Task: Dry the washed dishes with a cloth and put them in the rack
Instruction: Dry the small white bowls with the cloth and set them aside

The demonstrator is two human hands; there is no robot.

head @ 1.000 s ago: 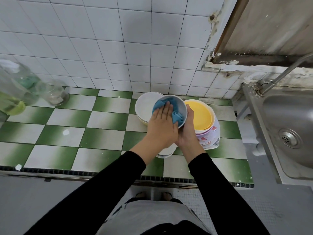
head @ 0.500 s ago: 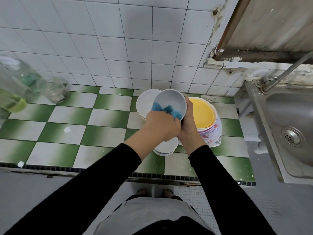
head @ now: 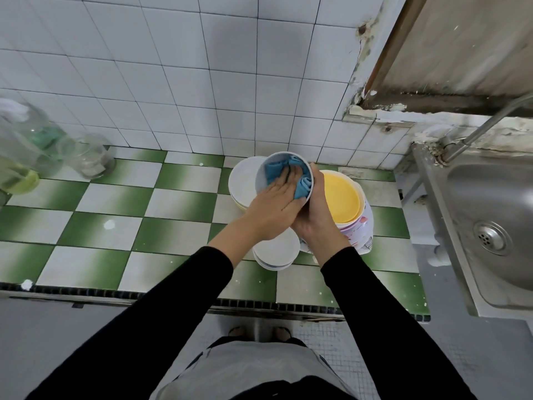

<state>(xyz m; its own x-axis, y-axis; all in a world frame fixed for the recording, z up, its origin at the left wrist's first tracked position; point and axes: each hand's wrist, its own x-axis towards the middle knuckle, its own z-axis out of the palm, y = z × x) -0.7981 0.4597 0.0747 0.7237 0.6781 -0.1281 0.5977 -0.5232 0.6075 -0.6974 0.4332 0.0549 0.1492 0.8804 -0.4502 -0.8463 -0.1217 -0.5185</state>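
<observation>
- Drying well likely means sweeping the blue cloth [head: 272, 171] round the whole inner wall of the small white round bowl [head: 260, 180], rim included.
- The left hand [head: 274, 203] presses the cloth flat-fingered; the right hand [head: 315, 215] grips the bowl's outside, hands touching.
- The bowl is held tilted above stacked white plates [head: 242, 183] on the green-and-white tiled counter [head: 144, 197].

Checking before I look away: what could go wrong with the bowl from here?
The right hand alone grips the bowl while the left hand presses the cloth in; a slip could drop it onto the plates stacked beneath. The yellow dish sits right beside that hand and could get knocked.
</observation>
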